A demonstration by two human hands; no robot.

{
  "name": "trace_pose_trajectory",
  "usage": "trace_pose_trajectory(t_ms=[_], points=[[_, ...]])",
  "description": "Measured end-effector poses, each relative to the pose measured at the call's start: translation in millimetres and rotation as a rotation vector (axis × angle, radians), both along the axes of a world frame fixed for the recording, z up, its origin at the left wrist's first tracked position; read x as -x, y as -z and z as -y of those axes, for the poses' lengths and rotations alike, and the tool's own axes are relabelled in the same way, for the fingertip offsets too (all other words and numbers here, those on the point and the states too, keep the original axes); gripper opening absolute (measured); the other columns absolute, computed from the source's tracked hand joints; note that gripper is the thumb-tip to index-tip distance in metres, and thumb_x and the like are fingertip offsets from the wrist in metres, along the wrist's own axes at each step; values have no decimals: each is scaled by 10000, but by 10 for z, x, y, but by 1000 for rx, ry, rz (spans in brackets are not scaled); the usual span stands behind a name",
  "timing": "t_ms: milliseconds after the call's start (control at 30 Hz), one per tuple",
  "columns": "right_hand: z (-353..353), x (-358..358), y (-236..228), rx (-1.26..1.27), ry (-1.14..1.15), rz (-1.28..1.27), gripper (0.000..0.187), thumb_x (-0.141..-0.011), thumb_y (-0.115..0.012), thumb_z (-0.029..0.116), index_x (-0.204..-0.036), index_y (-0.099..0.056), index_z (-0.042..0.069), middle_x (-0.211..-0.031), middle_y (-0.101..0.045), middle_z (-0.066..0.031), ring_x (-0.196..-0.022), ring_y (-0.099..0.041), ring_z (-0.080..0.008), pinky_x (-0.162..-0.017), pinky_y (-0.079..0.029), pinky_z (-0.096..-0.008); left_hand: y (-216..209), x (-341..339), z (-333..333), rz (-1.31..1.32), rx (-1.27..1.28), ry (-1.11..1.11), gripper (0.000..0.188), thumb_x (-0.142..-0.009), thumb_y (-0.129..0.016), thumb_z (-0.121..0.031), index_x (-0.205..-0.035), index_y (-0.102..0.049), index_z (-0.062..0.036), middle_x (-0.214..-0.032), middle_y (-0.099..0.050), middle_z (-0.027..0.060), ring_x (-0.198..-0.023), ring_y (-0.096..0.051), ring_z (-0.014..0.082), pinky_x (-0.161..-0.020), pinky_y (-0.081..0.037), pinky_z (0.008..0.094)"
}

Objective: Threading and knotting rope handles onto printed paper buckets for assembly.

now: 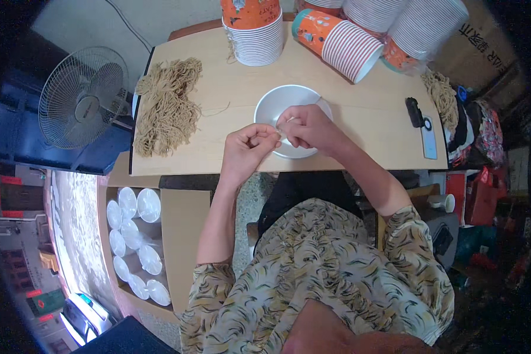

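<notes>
A white paper bucket (pixel 293 94) stands near the table's front edge, its mouth facing up. Over its left and middle part, my left hand (pixel 249 147) and my right hand (pixel 314 128) come together, fingertips almost touching. Both are closed in a pinch; what lies between the fingers is too small and hidden to name. A short strand of cord (pixel 320 100) shows at the bucket's far right rim. To the left lies a large heap of tan twisted cords (pixel 168 109), one loose end trailing toward the bucket.
Stacked orange and white paper buckets (pixel 256 41) stand at the back, with another stack (pixel 342 44) lying on its side. A phone (pixel 429 138) and a black object (pixel 414 112) rest at the right. Left are a fan (pixel 85 106) and a carton (pixel 186 236) of bagged white stacks.
</notes>
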State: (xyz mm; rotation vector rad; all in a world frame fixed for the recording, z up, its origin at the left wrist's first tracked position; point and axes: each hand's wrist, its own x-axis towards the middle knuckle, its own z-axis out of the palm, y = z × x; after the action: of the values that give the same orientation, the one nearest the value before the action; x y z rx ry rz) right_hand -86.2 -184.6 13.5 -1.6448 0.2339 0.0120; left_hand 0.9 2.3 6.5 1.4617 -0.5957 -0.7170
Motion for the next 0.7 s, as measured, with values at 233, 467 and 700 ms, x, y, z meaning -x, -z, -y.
trace_pose_trajectory(t_ms=[233, 467, 700], points=[[44, 68, 2, -75, -77, -23, 184, -877, -598, 77, -1037, -637, -5, -604, -599, -29, -477, -493, -57, -439, -383, -228, -10, 5, 26, -80, 90, 7, 93, -896, -692, 29, -985, -666, 32, -885, -720, 82, -795, -687, 106, -724, -558, 220], [37, 64, -95, 41, -148, 6, 119, -895, -590, 87, -989, -606, 16, -619, -611, -20, -515, -529, -66, -482, -432, -233, -31, -22, 3, -25, 43, 35, 96, -889, -693, 46, -979, -660, 39, -872, -721, 88, -810, -697, 116, -730, -565, 220], [60, 66, -27, 54, -204, 66, 79, -904, -584, 63, -970, -587, 19, -624, -592, 2, -511, -509, -46, -477, -411, -207, -5, -41, 5, -66, 37, 80, 84, -894, -695, 36, -967, -654, 35, -873, -722, 96, -811, -700, 125, -742, -573, 226]])
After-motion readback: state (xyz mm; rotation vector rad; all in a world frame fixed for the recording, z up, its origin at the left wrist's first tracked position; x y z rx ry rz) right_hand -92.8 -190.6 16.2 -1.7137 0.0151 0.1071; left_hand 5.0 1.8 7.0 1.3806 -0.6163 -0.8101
